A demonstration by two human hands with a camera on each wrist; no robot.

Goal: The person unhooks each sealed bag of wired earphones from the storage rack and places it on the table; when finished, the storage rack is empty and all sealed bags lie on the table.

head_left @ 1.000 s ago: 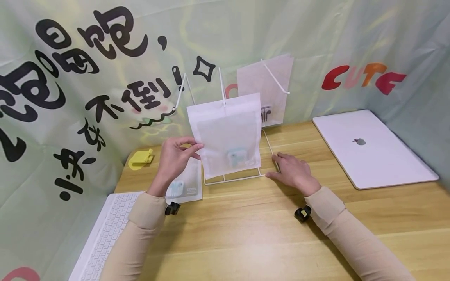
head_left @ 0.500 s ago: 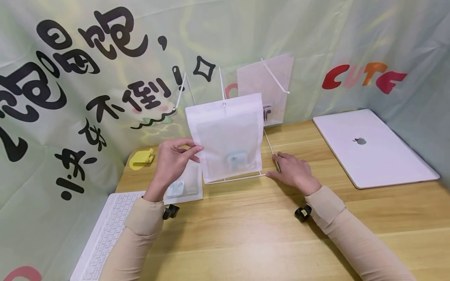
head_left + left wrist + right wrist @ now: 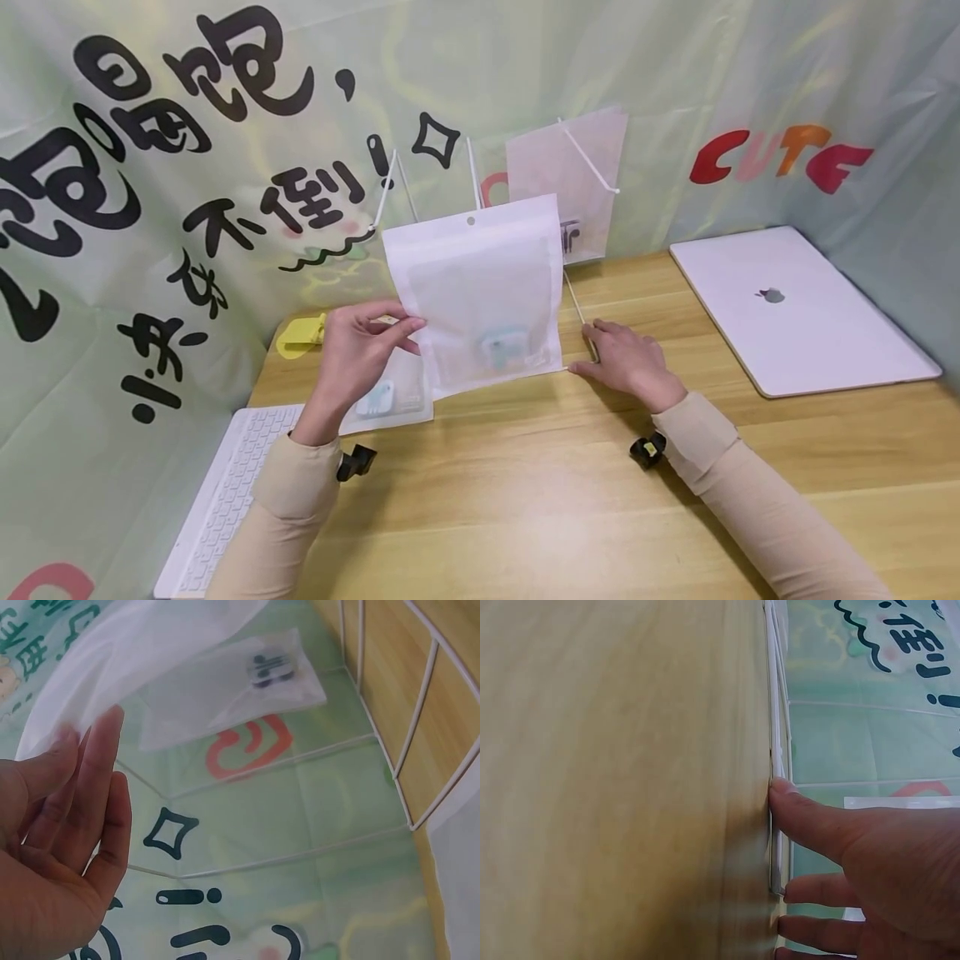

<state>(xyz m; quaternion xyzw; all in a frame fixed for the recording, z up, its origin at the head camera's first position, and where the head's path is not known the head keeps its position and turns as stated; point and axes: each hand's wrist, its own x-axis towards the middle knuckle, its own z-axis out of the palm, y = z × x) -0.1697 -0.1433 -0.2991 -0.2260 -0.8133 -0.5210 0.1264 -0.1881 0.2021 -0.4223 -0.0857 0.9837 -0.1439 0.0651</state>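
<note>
My left hand (image 3: 360, 354) pinches the left edge of a white pouch (image 3: 480, 283) between thumb and fingers. A pale blue-and-white item shows faintly through it, low on the right. The pouch hangs in front of a white wire display rack (image 3: 573, 296), covering most of its base; its hang hole shows no hook through it. Near the pouch's left side in the left wrist view is the same hand (image 3: 67, 825). My right hand (image 3: 622, 362) holds the rack's front right corner, thumb on the front bar (image 3: 775, 742) and fingers at the side.
A second pouch (image 3: 393, 400) lies on the table behind my left hand. Another pouch (image 3: 558, 167) hangs at the rack's back right. A white keyboard (image 3: 232, 492) is at left, a yellow item (image 3: 300, 336) behind it, and a closed laptop (image 3: 802, 312) at right.
The pouch has come forward and slightly left with my left hand. The hook that passed through its hole no longer shows there. My right hand stays at the rack's corner.
</note>
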